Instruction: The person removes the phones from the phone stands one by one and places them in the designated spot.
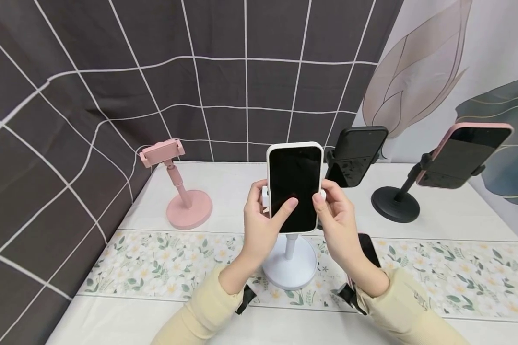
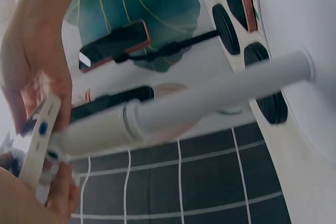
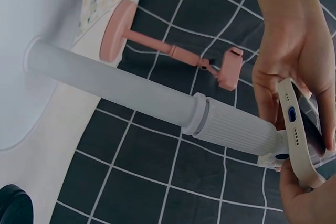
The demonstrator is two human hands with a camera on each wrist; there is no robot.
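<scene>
A phone in a white case stands upright in the holder of a white phone stand, its dark screen facing me. My left hand grips the phone's left edge, with the thumb over the front and fingers behind. On the other side my right hand holds the right edge the same way, thumb near the screen's border. The stand's white clamp ends show beside the phone near the fingers. From below, the right wrist view shows the phone's bottom edge between both hands, at the top of the ribbed pole.
A pink phone stand with a bare holder is at the left. Behind and to the right, one black phone and one pink-cased phone sit in black stands. Another phone lies by my right forearm on the flowered runner.
</scene>
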